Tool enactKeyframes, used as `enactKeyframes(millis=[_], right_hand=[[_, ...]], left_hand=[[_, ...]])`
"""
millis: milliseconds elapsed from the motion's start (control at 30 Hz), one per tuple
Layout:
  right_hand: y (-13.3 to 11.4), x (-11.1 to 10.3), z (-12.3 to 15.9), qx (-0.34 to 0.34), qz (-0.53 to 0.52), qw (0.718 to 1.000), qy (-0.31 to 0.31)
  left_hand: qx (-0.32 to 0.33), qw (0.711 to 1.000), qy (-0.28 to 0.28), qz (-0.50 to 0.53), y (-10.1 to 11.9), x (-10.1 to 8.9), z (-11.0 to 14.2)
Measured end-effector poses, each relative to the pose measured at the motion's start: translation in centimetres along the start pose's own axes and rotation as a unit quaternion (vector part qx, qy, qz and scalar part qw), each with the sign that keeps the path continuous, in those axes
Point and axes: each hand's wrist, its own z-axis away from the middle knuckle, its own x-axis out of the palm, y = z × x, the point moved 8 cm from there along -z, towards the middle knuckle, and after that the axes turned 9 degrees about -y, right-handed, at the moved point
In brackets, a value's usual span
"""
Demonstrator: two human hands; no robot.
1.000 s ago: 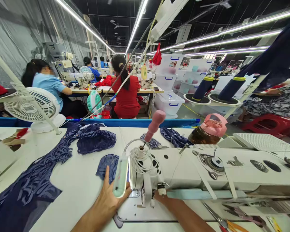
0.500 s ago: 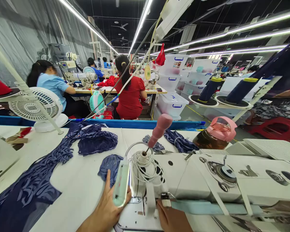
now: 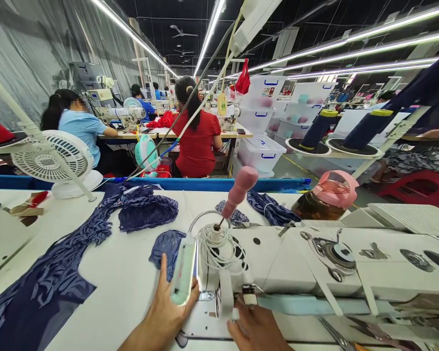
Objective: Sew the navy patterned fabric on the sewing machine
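My left hand lies on the table left of the sewing machine's needle area, fingers stretched and spread. Its index finger reaches onto a crumpled blue fabric piece, while the thumb side rests near the metal plate. A lit pale-green lamp hangs in front of part of this hand. On the other side of the needle area is my right hand, its fingers curled beside a small white knob. The machine head covers some of those fingertips, and what they pinch is hidden.
A pink-handled screwdriver stands in the machine top beside coiled white cord. Dark blue patterned fabric spreads leftward. Scissors lie front right, and a pink-lidded jug stands behind the machine. Two co-workers sit ahead; a white fan stands left.
My right hand has shifted slightly left, with its thumb and curled fingers showing more below the machine head. My left hand stays nearly in place. The view has moved slightly.
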Motion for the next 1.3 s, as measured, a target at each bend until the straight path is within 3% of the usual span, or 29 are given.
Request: enactKeyframes(millis=[167,367,700,900,1300], right_hand=[[-0.8,-2.3,-1.0,-0.027,-0.026,0.998,0.050],[0.2,-2.4,-1.5,-0.016,-0.057,0.995,0.076],[-0.2,-3.6,-2.4,0.002,-0.082,0.993,0.084],[0.4,-2.7,-1.6,-0.003,-0.076,0.992,0.100],[-0.2,-2.2,-1.0,-0.040,0.041,0.996,0.069]], left_hand=[[-0.065,0.998,-0.011,0.021,-1.0,1.7,0.7],[-0.005,0.999,-0.036,0.025,-0.6,1.3,0.1],[0.000,0.999,-0.038,0.031,-0.5,0.2,-0.1],[0.026,0.999,-0.005,0.023,-0.1,0.3,0.4],[0.054,0.997,-0.033,-0.045,0.3,1.2,0.8]])
